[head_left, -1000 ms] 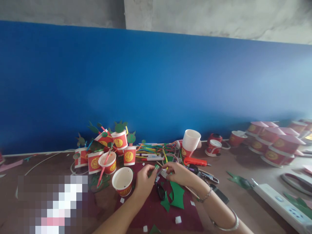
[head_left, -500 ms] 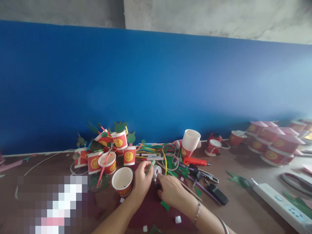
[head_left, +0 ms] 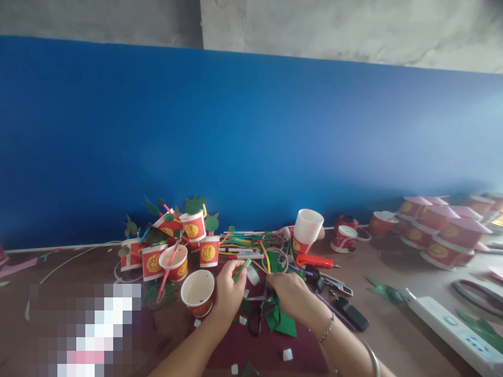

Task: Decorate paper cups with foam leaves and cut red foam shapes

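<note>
The left hand's (head_left: pixel 230 291) fingers pinched a small green strip (head_left: pixel 242 269) at the centre of the frame, just left of a roll of clear tape (head_left: pixel 252 274). The right hand's (head_left: pixel 294 297) fingers were curled beside scissors (head_left: pixel 261 314); I could not tell whether they gripped them. Green paper (head_left: pixel 286 326) lay below that hand on a maroon sheet (head_left: pixel 263 357). An upright paper cup (head_left: pixel 197 290) stood just beside the left hand. Farther out, decorated cups (head_left: pixel 192 227) clustered centre left, and a power strip (head_left: pixel 448 322) lay lower right on the counter (head_left: pixel 387 335).
</note>
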{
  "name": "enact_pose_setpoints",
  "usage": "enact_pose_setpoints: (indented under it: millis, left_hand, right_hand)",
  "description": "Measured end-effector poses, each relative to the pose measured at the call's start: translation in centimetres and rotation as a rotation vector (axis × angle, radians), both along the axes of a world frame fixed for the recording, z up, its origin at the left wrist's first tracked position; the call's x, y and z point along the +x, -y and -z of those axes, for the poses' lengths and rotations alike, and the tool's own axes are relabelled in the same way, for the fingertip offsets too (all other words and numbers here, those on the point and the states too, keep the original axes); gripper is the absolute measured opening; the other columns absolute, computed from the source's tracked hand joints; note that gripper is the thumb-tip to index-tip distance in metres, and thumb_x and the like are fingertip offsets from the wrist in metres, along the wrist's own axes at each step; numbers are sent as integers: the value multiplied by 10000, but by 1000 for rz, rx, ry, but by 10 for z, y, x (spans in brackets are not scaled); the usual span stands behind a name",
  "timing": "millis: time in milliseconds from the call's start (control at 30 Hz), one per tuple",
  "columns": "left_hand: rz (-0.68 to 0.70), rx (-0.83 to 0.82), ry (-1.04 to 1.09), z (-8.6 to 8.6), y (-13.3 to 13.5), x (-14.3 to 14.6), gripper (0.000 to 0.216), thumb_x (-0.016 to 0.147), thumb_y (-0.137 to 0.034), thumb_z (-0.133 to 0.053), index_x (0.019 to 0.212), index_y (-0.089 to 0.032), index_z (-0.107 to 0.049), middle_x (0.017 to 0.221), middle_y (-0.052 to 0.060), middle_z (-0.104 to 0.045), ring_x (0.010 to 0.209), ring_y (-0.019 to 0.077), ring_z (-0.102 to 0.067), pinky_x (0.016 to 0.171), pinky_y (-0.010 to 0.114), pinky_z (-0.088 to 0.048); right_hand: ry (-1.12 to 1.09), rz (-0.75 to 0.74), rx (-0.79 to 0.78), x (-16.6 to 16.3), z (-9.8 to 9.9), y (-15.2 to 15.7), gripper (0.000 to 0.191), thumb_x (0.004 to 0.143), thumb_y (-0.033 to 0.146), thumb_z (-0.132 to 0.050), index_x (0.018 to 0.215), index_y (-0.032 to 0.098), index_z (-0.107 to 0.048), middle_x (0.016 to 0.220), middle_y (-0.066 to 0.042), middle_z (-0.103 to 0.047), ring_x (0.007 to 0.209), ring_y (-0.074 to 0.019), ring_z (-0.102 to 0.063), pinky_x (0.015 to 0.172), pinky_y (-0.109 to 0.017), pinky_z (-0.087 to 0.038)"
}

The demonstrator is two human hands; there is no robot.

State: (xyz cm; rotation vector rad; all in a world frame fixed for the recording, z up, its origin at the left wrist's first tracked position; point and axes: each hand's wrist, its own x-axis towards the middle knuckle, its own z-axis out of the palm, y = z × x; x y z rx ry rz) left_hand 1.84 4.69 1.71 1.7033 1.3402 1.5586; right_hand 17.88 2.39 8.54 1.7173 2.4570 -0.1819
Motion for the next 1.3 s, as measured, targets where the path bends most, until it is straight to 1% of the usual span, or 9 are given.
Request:
enact_pose_setpoints:
  millis: [367, 433, 500, 567, 633, 767, 900, 1100, 1300]
  left_hand:
    - [-35, 0, -2, 3, -4, -1, 127, 754, -241, -530, 813, -176, -621, 817, 68, -696, 792, 215, -655, 725, 332, -521]
    - [-40, 6, -20, 3, -4, -1, 129, 754, -234, -523, 817, -178, -620, 814, 63, -695, 792, 213, -653, 722, 330, -521]
    - [-41, 22, -40, 4, -4, -1, 133, 756, -226, -515, 822, -179, -620, 813, 60, -694, 789, 210, -651, 715, 325, -521]
    - [-41, 48, -70, 4, -4, -2, 139, 763, -219, -505, 827, -181, -622, 815, 59, -693, 790, 206, -649, 712, 322, -518]
    - [-47, 74, -104, 5, -4, -2, 143, 769, -213, -497, 826, -182, -624, 813, 60, -692, 786, 204, -647, 713, 324, -514]
    - [-63, 97, -131, 6, -6, -3, 144, 773, -208, -497, 822, -181, -630, 818, 66, -692, 788, 208, -640, 719, 336, -501]
    - [-71, 104, -193, 5, -6, -4, 149, 774, -198, -505, 837, -190, -640, 820, 58, -693, 796, 215, -628, 732, 355, -479]
    - [-77, 159, -373, -3, 0, -6, 196, 810, -182, -499, 900, -231, -666, 875, 41, -695, 852, 227, -595, 790, 386, -411]
    - [-81, 262, -480, -8, 5, -7, 241, 818, -143, -489, 935, -260, -663, 909, 24, -690, 901, 226, -565, 859, 403, -347]
  right_hand:
    - [-142, 20, -40, 27, 3, -15, 451, 681, 21, -431, 1085, 169, -566, 881, -103, -690, 850, -232, -634, 638, -276, -348]
    - [-191, 25, -84, 31, 2, -18, 360, 786, 141, -417, 1115, 158, -560, 929, -122, -685, 887, -244, -622, 679, -296, -365]
    - [-227, 18, -154, 33, -1, -19, 355, 850, 368, -403, 1069, 177, -607, 964, -122, -680, 918, -267, -607, 731, -328, -378]
    - [-230, 23, -197, 33, -2, -19, 475, 817, 563, -393, 983, 207, -659, 949, -108, -682, 940, -292, -590, 794, -375, -373]
    - [-193, 25, -186, 34, -2, -18, 503, 739, 633, -461, 934, 224, -682, 931, -95, -679, 983, -314, -558, 860, -421, -345]
    - [-155, -8, -247, 39, -3, -17, 573, 552, 396, -682, 1102, 247, -625, 1060, -80, -632, 1043, -303, -511, 856, -383, -372]
    - [-171, 27, -325, 49, -13, -16, 715, 483, 203, -646, 1192, 248, -562, 1089, -61, -618, 958, -255, -549, 717, -282, -407]
    - [-206, 42, -64, 47, -18, -16, 475, 584, 121, -487, 1009, 261, -645, 830, -22, -679, 822, -209, -582, 675, -276, -324]
    - [-152, -11, 34, 39, -21, -13, 383, 619, 96, -476, 909, 259, -665, 836, -21, -695, 827, -205, -596, 654, -270, -278]
